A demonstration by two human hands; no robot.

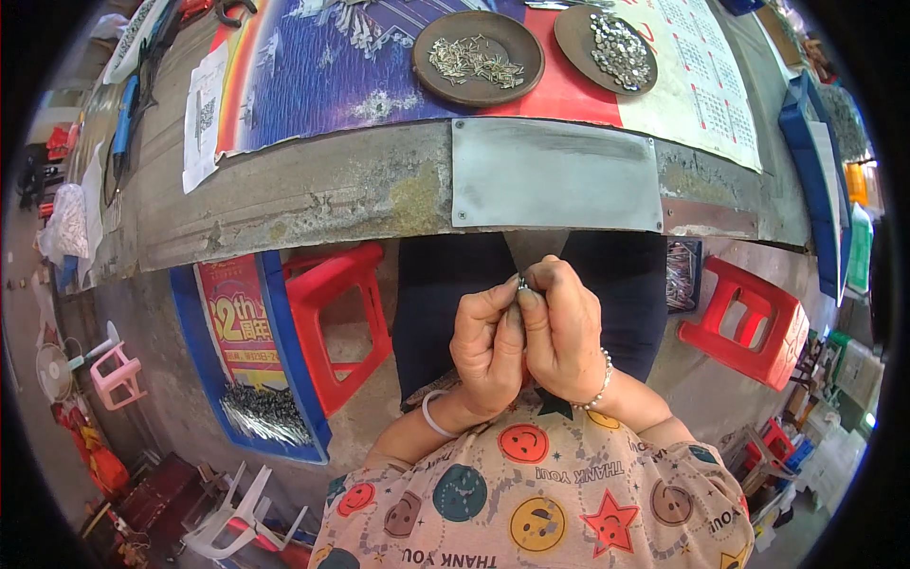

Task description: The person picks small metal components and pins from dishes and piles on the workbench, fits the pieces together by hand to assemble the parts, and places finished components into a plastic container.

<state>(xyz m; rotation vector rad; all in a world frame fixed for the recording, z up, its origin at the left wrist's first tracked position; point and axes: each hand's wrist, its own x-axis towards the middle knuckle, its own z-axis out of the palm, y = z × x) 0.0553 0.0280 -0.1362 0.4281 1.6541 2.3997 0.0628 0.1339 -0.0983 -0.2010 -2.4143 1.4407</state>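
**Both hands pinching a small metal part below the bench edge**

Seen from the head camera, my left hand (486, 346) and right hand (564, 332) meet in front of my lap, fingers curled narrow and pressed together around a small metal part (521, 282) that shows only as a glint at the fingertips. What kind of part it is, I cannot tell. A pale bangle (434, 415) circles the left wrist; a bead bracelet (599, 384) circles the right.

Surface: the bench (313, 194) is a worn, grey, stained slab that curves across the upper half of the view. A plain metal plate (555, 174) is fixed to its near edge, directly above the hands. Farther back lies a coloured poster (313, 76) with a calendar sheet (706, 100) at its right. On these sit two round brown dishes: the left dish (478, 57) holds thin metal pins, the right dish (607, 45) holds small shiny pieces. Papers (203, 114) lie at the bench's left end.

Room: the floor is bare concrete. A red stool (334, 318) stands to my left and another red stool (749, 322) to my right. Beside the left stool a blue tray (284, 379) holds a printed board and a heap of metal pins. A pink stool (116, 375) and a white chair (237, 517) stand farther left. Blue crates (806, 142) line the right side.
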